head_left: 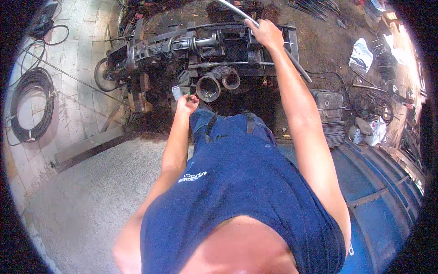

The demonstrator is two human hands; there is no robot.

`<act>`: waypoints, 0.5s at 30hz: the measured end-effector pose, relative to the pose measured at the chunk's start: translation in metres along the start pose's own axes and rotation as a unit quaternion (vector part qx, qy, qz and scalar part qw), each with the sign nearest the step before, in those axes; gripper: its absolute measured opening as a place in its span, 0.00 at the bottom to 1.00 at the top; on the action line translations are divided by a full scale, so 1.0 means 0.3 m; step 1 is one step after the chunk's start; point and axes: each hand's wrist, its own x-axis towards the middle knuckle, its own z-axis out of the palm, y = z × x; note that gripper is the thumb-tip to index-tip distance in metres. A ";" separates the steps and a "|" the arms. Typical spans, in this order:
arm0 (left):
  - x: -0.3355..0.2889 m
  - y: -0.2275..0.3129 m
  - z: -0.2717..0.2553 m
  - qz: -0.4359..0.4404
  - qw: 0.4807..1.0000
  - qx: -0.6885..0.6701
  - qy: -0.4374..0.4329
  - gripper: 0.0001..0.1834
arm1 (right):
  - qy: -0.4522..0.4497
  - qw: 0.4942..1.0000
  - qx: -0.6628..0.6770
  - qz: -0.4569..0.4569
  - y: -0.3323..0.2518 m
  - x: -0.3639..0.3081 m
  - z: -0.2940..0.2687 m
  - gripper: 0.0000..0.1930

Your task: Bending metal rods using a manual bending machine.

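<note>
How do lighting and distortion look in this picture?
Head view: black fisheye corners, curving edges, visible grain; head view, right edge: bright washed-out glare; head view, upper middle: the long dark metal machine sinks into shadow underneath, while the thin grey metal rod catches highlights.

Pretty obviously a workshop, some kind of metalworking spot: there's a greasy black machine [182,44] with rollers right by the right grip [265,34], thin metal rods [315,7] scattered beyond it on a grimy brown floor [319,45], and coiled dark cable [33,76] way left of the left grip [186,105].
</note>
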 end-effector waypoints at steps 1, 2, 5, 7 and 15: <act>-0.004 -0.003 0.008 0.000 1.000 0.001 0.000 0.05 | 0.000 1.000 0.000 0.001 -0.002 0.001 0.002 0.35; -0.007 -0.007 0.016 0.005 1.000 0.010 0.014 0.11 | 0.002 1.000 -0.004 0.002 -0.006 0.003 0.005 0.35; -0.011 -0.011 0.022 0.013 0.999 0.030 0.025 0.17 | 0.009 1.000 -0.011 -0.003 -0.002 0.006 0.009 0.34; -0.005 -0.003 0.013 0.016 0.999 0.038 0.024 0.17 | 0.013 1.000 -0.014 -0.010 0.003 0.005 0.002 0.34; 0.021 0.004 0.000 0.005 0.999 0.035 0.024 0.18 | -0.014 1.000 -0.019 0.000 -0.008 0.006 -0.003 0.35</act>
